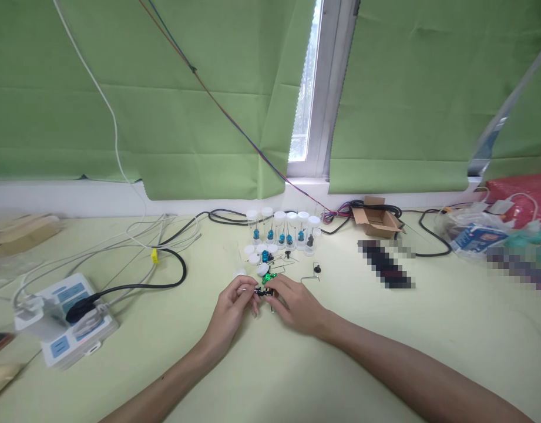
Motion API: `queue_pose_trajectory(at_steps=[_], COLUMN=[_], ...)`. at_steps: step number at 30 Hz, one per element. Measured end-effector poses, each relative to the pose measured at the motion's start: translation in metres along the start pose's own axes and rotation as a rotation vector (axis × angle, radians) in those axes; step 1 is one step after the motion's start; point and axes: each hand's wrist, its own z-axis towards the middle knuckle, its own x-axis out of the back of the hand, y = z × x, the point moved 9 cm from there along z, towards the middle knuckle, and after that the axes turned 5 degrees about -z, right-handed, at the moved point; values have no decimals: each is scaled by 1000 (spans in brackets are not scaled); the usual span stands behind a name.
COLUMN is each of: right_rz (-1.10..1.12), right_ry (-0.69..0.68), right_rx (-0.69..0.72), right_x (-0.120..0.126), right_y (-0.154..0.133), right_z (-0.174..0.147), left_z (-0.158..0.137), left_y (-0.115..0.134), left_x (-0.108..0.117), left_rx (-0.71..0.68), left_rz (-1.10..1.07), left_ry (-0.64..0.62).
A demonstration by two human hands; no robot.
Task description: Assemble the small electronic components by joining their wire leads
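My left hand (232,304) and my right hand (296,301) meet low over the table, fingers closed from either side on a small black metal-looking part (262,291). A thin pale rod or wire shows at the left fingertips; whether it belongs to the black part I cannot tell. Just beyond the fingers lies a bright green piece (269,278), with a white round cap (263,269) behind it. A blue piece (265,256), thin bent wires (281,264) and black knob-like pieces (317,268) are scattered farther back.
Several clear tubes (279,226) with white lids stand in a row, blue parts inside most. An open cardboard box (376,222) and black cables are at the back right. On the left sits a white power strip (71,320) with plugs. Bagged items (477,238) lie far right.
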Motion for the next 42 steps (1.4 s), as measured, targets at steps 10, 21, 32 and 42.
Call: queue_pose_trajectory(at_steps=[10,21,32,42], right_rz=[9,36,45,57], right_ry=[-2,10,24,28], right_rx=[-2,24,54,61], right_x=[-1,0,-1,-1], right_y=[1,-1,-1,-2], right_z=[0,0,0,-1], left_z=[1,-1,-1,-1], left_y=[1,2,3,3], left_x=[-1,-2,-3,-3], left_rx=[6,15,12,15], left_rz=[-2,2,13,20], left_ry=[0,3,4,3])
